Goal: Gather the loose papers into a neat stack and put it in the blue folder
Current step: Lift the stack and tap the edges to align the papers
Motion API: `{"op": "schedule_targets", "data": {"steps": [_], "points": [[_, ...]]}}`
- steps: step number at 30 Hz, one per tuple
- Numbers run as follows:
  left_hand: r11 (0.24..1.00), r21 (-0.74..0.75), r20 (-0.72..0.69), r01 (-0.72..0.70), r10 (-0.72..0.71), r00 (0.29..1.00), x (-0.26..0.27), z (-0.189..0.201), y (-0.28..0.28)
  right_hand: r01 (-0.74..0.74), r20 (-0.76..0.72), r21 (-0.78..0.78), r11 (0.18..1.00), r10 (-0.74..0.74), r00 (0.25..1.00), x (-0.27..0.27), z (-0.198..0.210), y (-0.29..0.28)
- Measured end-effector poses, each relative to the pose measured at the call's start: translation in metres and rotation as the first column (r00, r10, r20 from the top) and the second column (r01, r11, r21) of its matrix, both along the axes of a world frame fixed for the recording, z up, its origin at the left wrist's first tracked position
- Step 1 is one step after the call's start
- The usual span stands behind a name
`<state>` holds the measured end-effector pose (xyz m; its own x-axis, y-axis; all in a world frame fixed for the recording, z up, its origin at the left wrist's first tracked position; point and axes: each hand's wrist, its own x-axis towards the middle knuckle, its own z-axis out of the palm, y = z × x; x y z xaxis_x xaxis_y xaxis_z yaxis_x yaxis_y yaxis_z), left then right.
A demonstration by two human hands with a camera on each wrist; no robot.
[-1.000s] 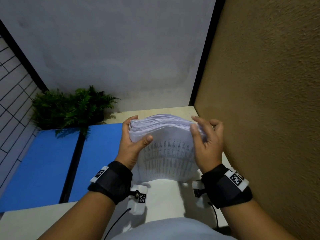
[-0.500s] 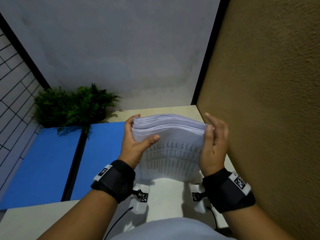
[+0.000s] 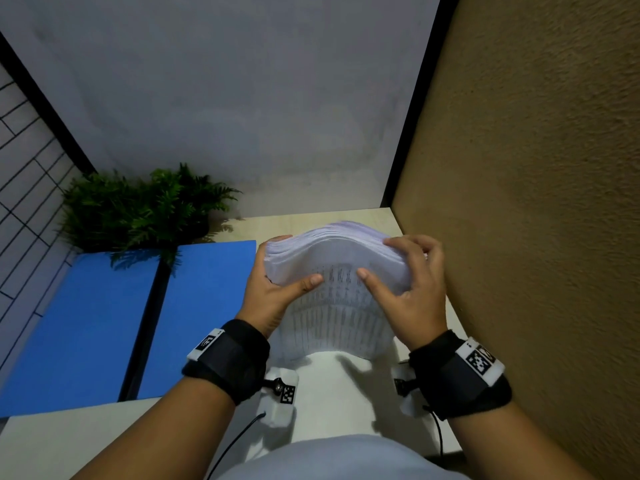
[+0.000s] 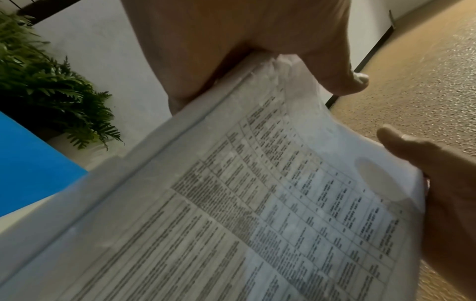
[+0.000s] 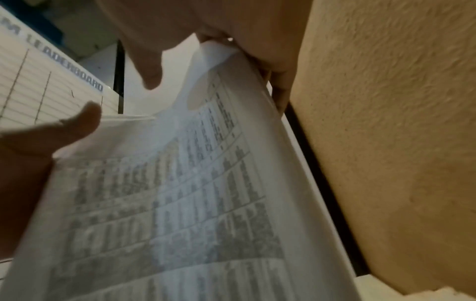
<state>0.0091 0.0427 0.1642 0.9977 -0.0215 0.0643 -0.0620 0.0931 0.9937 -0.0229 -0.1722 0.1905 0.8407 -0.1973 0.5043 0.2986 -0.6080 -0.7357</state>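
Note:
A thick stack of printed white papers [image 3: 332, 271] stands on its lower edge on the table, its top bowed into an arch between both hands. My left hand [image 3: 277, 289] grips the stack's left side, thumb across the front sheet. My right hand [image 3: 405, 282] grips the right side, thumb on the front sheet and fingers curled over the top. The wrist views show the printed table on the front sheet of the stack [image 4: 257, 213] [image 5: 167, 203] from close up, with my left hand [image 4: 257, 51] and my right hand [image 5: 231, 40] above it. The blue folder [image 3: 104, 323] lies open flat to the left.
A green fern [image 3: 138, 209] stands at the back left behind the folder. A brown textured wall [image 3: 536, 237] rises close along the right of the pale table [image 3: 329, 393]. A lined whiteboard [image 3: 20, 168] stands at the far left.
The right hand has gone from a flat palm against the stack's side edge to a grip over the top right corner. The stack's top now bows upward more.

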Motion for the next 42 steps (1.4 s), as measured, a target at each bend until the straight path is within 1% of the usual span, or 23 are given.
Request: {"op": "schedule_targets", "data": {"steps": [2, 3, 4, 6, 7, 8, 9, 10, 11, 13, 16, 17, 19, 21, 25, 28, 31, 32, 34, 36, 37, 39, 42], "points": [[0.999, 0.035, -0.013, -0.024, 0.025, 1.000, 0.001, -0.001, 0.000, 0.070, -0.071, 0.108, 0.992, -0.062, 0.996, 0.002, 0.002, -0.003], [0.998, 0.048, -0.019, -0.035, 0.036, 0.999, 0.001, -0.001, 0.000, 0.075, -0.108, 0.151, 0.986, -0.059, 0.992, 0.003, 0.002, -0.004], [0.998, 0.054, -0.023, -0.039, 0.040, 0.999, 0.002, -0.002, 0.000, 0.041, -0.118, 0.147, 0.988, -0.023, 0.993, 0.003, 0.002, -0.003], [0.998, 0.046, -0.032, -0.031, 0.032, 0.999, 0.003, -0.003, 0.001, -0.048, -0.118, 0.077, 0.996, 0.057, 0.991, 0.000, 0.001, -0.002], [0.999, 0.038, -0.040, -0.030, 0.031, 0.999, 0.004, -0.003, 0.001, -0.058, -0.121, 0.083, 0.995, 0.068, 0.990, 0.000, -0.002, -0.002], [0.999, 0.032, -0.052, -0.033, 0.035, 0.998, 0.005, -0.002, 0.001, -0.040, -0.134, 0.155, 0.987, 0.061, 0.989, 0.001, -0.004, -0.003], [0.999, 0.026, -0.068, -0.037, 0.039, 0.997, 0.005, -0.002, 0.001, -0.011, -0.159, 0.268, 0.963, 0.055, 0.986, 0.002, -0.004, -0.003], [0.999, 0.021, -0.081, -0.038, 0.040, 0.996, 0.006, -0.002, 0.001, 0.008, -0.190, 0.368, 0.930, 0.066, 0.980, 0.004, -0.005, -0.005], [0.999, 0.017, -0.089, -0.032, 0.033, 0.995, 0.007, -0.002, 0.001, -0.001, -0.206, 0.430, 0.903, 0.099, 0.974, 0.006, -0.006, -0.006], [1.000, 0.011, -0.114, -0.004, 0.005, 0.993, 0.008, -0.004, 0.002, -0.054, -0.206, 0.457, 0.888, 0.164, 0.965, 0.004, -0.005, -0.004], [1.000, -0.007, -0.183, 0.002, -0.003, 0.983, 0.007, -0.006, 0.002, -0.006, -0.177, 0.523, 0.853, 0.115, 0.977, 0.005, -0.010, -0.005], [1.000, -0.002, -0.204, -0.007, 0.006, 0.979, 0.007, -0.006, 0.002, 0.005, -0.205, 0.557, 0.831, 0.132, 0.970, 0.008, -0.013, -0.007], [1.000, 0.010, -0.225, -0.011, 0.013, 0.974, 0.008, -0.004, -0.001, -0.004, -0.301, 0.604, 0.797, 0.233, 0.925, 0.015, -0.018, -0.010], [1.000, 0.002, -0.222, -0.024, 0.024, 0.975, 0.010, 0.002, -0.005, 0.020, -0.347, 0.631, 0.775, 0.259, 0.901, 0.021, -0.015, -0.011], [0.992, -0.048, -0.142, -0.113, 0.105, 0.984, 0.014, 0.022, -0.007, 0.019, -0.275, 0.670, 0.742, 0.224, 0.935, 0.029, 0.001, -0.012], [0.986, -0.055, -0.078, -0.156, 0.152, 0.985, 0.015, 0.025, -0.005, 0.022, -0.237, 0.657, 0.754, 0.179, 0.955, 0.027, 0.005, -0.010], [0.976, 0.007, 0.011, -0.218, 0.218, 0.976, 0.012, 0.019, -0.003, 0.003, -0.177, 0.561, 0.828, 0.116, 0.977, 0.020, 0.005, -0.008], [0.970, -0.010, 0.029, -0.244, 0.244, 0.969, 0.010, 0.018, -0.003, -0.022, -0.133, 0.494, 0.869, 0.101, 0.986, 0.017, 0.005, -0.007], [0.948, -0.034, 0.061, -0.316, 0.317, 0.946, 0.006, 0.017, -0.006, -0.060, -0.058, 0.284, 0.957, 0.080, 0.995, 0.009, 0.007, -0.001], [0.919, -0.025, 0.101, -0.394, 0.395, 0.913, 0.005, 0.019, -0.011, -0.078, -0.019, 0.104, 0.992, 0.080, 0.997, 0.004, 0.003, 0.006], [0.903, -0.025, 0.107, -0.428, 0.428, 0.897, 0.006, 0.020, -0.013, -0.071, -0.006, 0.061, 0.996, 0.071, 0.997, 0.004, -0.002, 0.008], [0.883, -0.040, 0.085, -0.467, 0.469, 0.879, 0.009, 0.021, -0.016, -0.027, 0.011, 0.085, 0.996, 0.026, 1.000, 0.004, -0.009, 0.009], [0.901, -0.062, 0.010, -0.429, 0.430, 0.903, 0.011, 0.020, -0.015, 0.006, -0.020, 0.175, 0.985, -0.003, 1.000, 0.004, -0.013, 0.012]]}}
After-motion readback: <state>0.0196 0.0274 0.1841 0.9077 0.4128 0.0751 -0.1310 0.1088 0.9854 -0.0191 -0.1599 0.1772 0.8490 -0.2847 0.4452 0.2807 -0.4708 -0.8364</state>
